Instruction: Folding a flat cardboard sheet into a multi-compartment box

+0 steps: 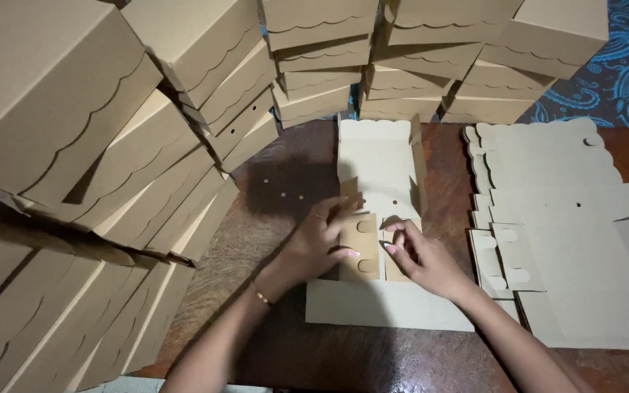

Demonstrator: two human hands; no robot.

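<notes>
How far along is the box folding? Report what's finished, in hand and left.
Done: many folded boxes stand stacked at the left and along the back of the table. In hand: one half-folded box, its far walls up, with the left hand and right hand pressing its near flaps. Left: a pile of flat cardboard sheets on the right.

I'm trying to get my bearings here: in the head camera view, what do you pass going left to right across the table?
Leaning stacks of folded cardboard boxes → left hand → half-folded box with its flaps → right hand → pile of flat box blanks.
</notes>
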